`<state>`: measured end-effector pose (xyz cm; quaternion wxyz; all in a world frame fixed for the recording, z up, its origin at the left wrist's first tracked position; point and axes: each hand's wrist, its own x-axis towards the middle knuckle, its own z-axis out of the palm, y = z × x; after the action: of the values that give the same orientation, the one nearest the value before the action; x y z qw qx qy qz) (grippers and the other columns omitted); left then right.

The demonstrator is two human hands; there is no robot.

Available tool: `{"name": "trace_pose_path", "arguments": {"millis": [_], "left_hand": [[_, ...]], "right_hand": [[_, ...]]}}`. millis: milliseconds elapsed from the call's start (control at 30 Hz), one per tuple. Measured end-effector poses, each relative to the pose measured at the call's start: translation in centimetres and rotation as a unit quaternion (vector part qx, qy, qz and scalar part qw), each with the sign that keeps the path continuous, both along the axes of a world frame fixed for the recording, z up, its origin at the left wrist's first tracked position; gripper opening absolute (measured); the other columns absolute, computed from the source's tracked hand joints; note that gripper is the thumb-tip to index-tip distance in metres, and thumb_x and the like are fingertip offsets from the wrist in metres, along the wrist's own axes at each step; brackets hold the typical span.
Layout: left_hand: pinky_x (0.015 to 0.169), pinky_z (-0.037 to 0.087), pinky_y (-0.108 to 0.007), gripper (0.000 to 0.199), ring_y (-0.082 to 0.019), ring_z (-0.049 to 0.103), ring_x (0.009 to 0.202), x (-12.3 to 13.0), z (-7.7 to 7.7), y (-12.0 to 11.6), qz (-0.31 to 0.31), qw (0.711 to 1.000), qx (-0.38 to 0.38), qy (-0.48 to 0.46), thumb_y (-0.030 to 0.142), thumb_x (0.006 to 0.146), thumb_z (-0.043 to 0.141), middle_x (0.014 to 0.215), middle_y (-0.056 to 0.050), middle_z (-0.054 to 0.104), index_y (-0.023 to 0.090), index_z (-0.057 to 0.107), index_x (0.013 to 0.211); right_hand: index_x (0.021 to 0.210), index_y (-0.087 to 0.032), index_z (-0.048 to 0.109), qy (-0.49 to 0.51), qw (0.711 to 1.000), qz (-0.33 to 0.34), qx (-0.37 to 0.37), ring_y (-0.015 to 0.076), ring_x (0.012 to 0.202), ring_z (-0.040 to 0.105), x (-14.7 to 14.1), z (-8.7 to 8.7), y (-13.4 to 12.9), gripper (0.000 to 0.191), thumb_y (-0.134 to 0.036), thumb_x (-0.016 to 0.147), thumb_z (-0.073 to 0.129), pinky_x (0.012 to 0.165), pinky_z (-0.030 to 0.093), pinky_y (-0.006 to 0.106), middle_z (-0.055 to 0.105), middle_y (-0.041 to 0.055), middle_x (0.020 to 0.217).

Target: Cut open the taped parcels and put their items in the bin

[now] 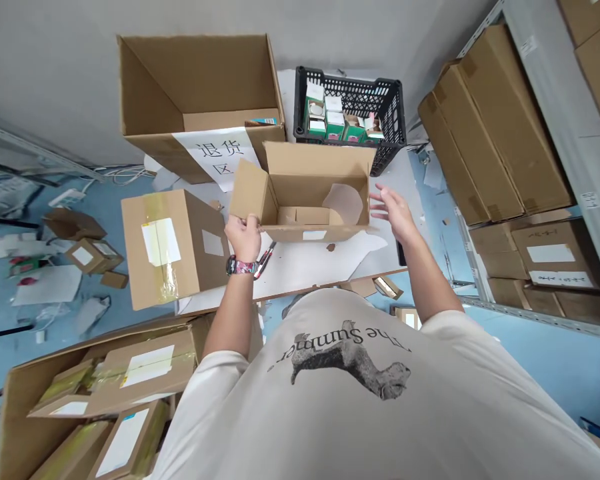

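Risk is that the open brown cardboard box [300, 193], lying on the white tabletop [300, 267] and pinched at its near edge only by the left hand [245, 239], could tip if this pinch becomes loose, because the spread right hand [395, 213] is not touching it.

A black plastic crate [350, 83] holds small green-and-white boxes [327, 117].
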<state>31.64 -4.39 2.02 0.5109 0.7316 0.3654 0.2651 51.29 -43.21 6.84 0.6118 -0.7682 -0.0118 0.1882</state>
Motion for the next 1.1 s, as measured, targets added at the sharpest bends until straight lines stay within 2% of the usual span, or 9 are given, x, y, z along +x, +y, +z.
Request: {"name": "trace_pose_path", "arguments": {"millis": [233, 367, 433, 533, 633, 767, 900, 1000, 1100], "left_hand": [[0.068, 0.053, -0.029, 0.015, -0.019, 0.065, 0.069, -6.8, -2.6, -7.6, 0.019, 0.995, -0.063, 0.077, 0.038, 0.098, 0.066, 0.072, 0.001, 0.067, 0.026, 0.059, 0.091], [0.067, 0.055, -0.032, 0.021, -0.02, 0.066, 0.067, -8.6, -3.9, -9.7, 0.043, 0.994, -0.065, 0.081, 0.045, 0.096, 0.067, 0.073, -0.001, 0.069, 0.025, 0.062, 0.093], [0.07, 0.059, -0.033, 0.029, -0.021, 0.07, 0.074, -9.0, -4.3, -10.0, 0.055, 0.995, -0.064, 0.061, 0.051, 0.098, 0.067, 0.084, -0.005, 0.075, 0.022, 0.068, 0.103], [0.08, 0.069, -0.037, 0.058, -0.025, 0.077, 0.098, -10.0, -4.9, -10.3, 0.024, 0.998, -0.061, -0.011, 0.066, 0.108, 0.057, 0.115, -0.014, 0.081, 0.019, 0.073, 0.138], [0.092, 0.073, -0.044, 0.097, -0.029, 0.077, 0.112, -11.4, -5.8, -10.6, -0.044, 0.996, -0.006, -0.079, 0.089, 0.105, 0.05, 0.132, -0.019, 0.077, 0.017, 0.061, 0.169], [0.1, 0.072, -0.05, 0.135, -0.031, 0.078, 0.108, -12.2, -7.2, -10.7, -0.084, 0.991, 0.053, -0.087, 0.102, 0.093, 0.063, 0.135, -0.021, 0.076, 0.013, 0.029, 0.189], [0.1, 0.072, -0.054, 0.141, -0.036, 0.081, 0.117, -11.7, -8.0, -10.0, -0.1, 0.989, 0.08, -0.074, 0.107, 0.09, 0.064, 0.15, -0.028, 0.073, 0.016, 0.024, 0.191], [0.098, 0.072, -0.053, 0.147, -0.036, 0.082, 0.116, -11.2, -7.8, -9.1, -0.11, 0.991, 0.048, -0.062, 0.11, 0.081, 0.071, 0.153, -0.028, 0.073, 0.019, 0.03, 0.189], [0.093, 0.072, -0.048, 0.125, -0.036, 0.082, 0.125, -10.1, -7.2, -8.3, -0.069, 0.991, -0.081, -0.075, 0.105, 0.096, 0.06, 0.155, -0.026, 0.074, 0.025, 0.033, 0.189]], "right_hand": [[0.184, -0.036, 0.05, -0.071, 0.993, -0.005, -0.094, 0.0345, 0.126, 0.076, -9.2, -4.3, -5.5, 0.106, -0.071, 0.091, 0.088, 0.1, 0.073, 0.054, 0.07, 0.0173, 0.165], [0.18, -0.033, 0.056, -0.174, 0.973, -0.051, -0.141, 0.0385, 0.137, 0.072, -10.3, -3.8, -6.2, 0.086, -0.065, 0.103, 0.076, 0.111, 0.069, 0.061, 0.066, 0.0196, 0.168], [0.182, -0.035, 0.052, -0.205, 0.97, -0.061, -0.112, 0.039, 0.142, 0.071, -10.2, -3.2, -6.6, 0.083, -0.069, 0.108, 0.068, 0.116, 0.066, 0.064, 0.065, 0.0193, 0.17], [0.19, -0.037, 0.037, -0.225, 0.973, 0.011, -0.055, 0.0429, 0.162, 0.061, -10.6, -3.0, -7.7, 0.104, -0.08, 0.103, 0.075, 0.129, 0.058, 0.068, 0.053, 0.0189, 0.185], [0.191, -0.039, 0.034, -0.225, 0.968, 0.091, -0.069, 0.046, 0.173, 0.049, -11.8, -3.7, -8.8, 0.122, -0.084, 0.092, 0.089, 0.134, 0.054, 0.07, 0.038, 0.0174, 0.195], [0.182, -0.04, 0.052, -0.228, 0.959, 0.12, -0.12, 0.0455, 0.177, 0.044, -13.0, -5.3, -9.0, 0.101, -0.081, 0.096, 0.086, 0.133, 0.054, 0.071, 0.041, 0.015, 0.194], [0.159, -0.035, 0.075, -0.223, 0.963, 0.107, -0.109, 0.0456, 0.171, 0.052, -12.7, -6.3, -8.5, 0.077, -0.083, 0.1, 0.078, 0.127, 0.06, 0.066, 0.051, 0.0163, 0.187], [0.17, -0.035, 0.064, -0.171, 0.983, 0.021, -0.058, 0.0419, 0.161, 0.062, -11.7, -6.9, -8.2, 0.089, -0.094, 0.105, 0.053, 0.117, 0.066, 0.059, 0.057, 0.018, 0.182], [0.182, -0.044, 0.047, -0.098, 0.995, -0.025, -0.01, 0.0368, 0.146, 0.072, -10.5, -7.5, -7.5, 0.098, -0.099, 0.107, 0.015, 0.108, 0.068, 0.059, 0.062, 0.0157, 0.179]]}}
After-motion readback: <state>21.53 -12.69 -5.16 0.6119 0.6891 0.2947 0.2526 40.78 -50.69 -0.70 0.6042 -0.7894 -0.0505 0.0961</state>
